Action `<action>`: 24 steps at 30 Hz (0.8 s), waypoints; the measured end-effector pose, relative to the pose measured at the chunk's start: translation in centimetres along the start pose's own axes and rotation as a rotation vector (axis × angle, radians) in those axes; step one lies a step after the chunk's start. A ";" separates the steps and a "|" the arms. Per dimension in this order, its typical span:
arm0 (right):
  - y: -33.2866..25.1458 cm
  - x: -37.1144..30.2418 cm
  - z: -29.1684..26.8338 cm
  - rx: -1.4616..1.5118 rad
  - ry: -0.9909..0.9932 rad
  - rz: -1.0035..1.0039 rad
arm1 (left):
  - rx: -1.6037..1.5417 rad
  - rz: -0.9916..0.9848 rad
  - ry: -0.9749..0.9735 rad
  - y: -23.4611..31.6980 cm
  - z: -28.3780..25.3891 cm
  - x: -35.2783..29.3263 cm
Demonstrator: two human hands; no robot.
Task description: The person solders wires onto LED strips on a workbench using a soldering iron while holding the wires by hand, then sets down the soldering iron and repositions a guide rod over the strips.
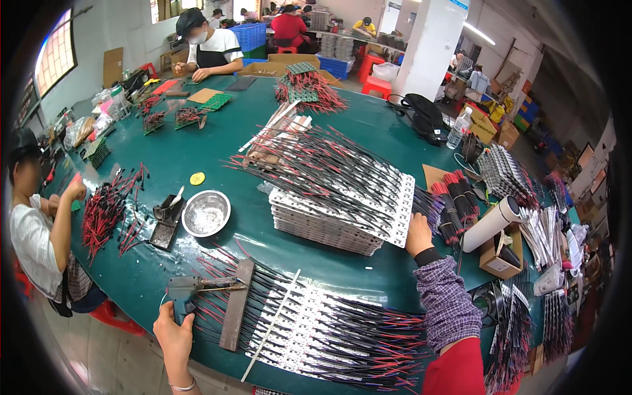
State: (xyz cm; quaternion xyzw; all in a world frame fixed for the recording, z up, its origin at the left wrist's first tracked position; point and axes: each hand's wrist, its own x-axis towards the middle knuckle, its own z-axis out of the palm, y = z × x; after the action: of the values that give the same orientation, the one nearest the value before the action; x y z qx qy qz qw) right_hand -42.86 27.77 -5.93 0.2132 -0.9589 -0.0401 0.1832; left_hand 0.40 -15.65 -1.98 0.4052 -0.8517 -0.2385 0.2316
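My left hand (174,332) is closed round the handle of a blue-grey soldering gun (184,288). The gun's metal tip points right, over a dark flat bar (237,306). Beneath the bar lies a white circuit-board panel (296,329) with rows of black and red wires, and a thin pale strip (271,326) crosses it. My right hand (419,235) grips the right edge of the top wired panel (396,209) on a tall stack of white panels (322,227); some of its fingers are hidden.
A metal bowl (206,213) and a small dark tray (164,227) stand left of the stack. Loose red and black wires (104,210) lie near a seated person. A white bottle (490,224), a cardboard box (501,253) and wire bundles (454,210) crowd the right side. Another person sits across the table.
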 end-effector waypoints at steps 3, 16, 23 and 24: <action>-0.4 0.4 -0.2 0.055 -0.051 0.023 | -0.329 -0.169 -0.010 -0.5 -0.2 0.1; 1.6 -3.6 0.7 0.484 0.370 0.212 | -1.167 -0.306 0.071 1.7 -3.7 -1.3; -0.5 -2.3 0.4 0.375 0.316 0.062 | -1.291 -0.420 -0.080 2.3 -3.8 -1.6; -0.9 -2.0 0.3 0.348 0.307 -0.009 | -1.332 -0.448 -0.102 2.5 -3.7 -1.7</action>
State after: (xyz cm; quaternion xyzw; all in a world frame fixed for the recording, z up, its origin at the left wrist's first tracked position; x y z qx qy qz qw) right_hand -40.92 27.77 -7.04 0.2493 -0.9113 0.1579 0.2870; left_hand 2.05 -13.70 2.05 0.3310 -0.4304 -0.7698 0.3355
